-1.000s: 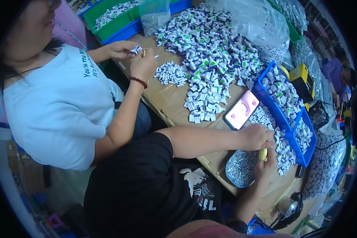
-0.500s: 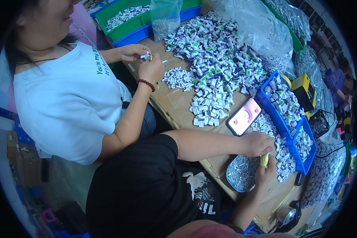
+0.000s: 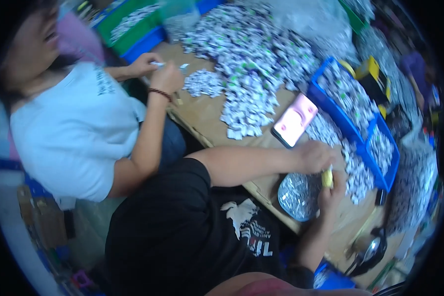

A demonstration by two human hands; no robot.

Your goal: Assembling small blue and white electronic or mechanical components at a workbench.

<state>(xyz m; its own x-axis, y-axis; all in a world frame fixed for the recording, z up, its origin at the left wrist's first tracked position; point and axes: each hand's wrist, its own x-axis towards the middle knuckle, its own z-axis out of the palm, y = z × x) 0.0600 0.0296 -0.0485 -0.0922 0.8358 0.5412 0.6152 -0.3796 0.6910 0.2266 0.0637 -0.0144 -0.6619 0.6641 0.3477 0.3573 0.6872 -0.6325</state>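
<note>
My right hand is closed round a small yellow piece, which looks like a short handle; its exact kind is blurred. My left hand meets it from above with curled fingers, and whatever they pinch is too smeared to make out. Right under both hands, a dish holds many small shiny metal pins. Beyond my left wrist lies a phone with a lit pink screen. Small white plastic parts are heaped just right of my hands.
A blue divided bin of white parts stands at the right. A large pile of white, purple and green parts covers the far table. At the left, a co-worker in a white shirt handles a small piece. Clear bags lie behind.
The whole view has shifted, so the table's things sit a little higher and mostly further left. My hands stay together at the yellow piece. The co-worker's hands have moved slightly apart from their earlier pose.
</note>
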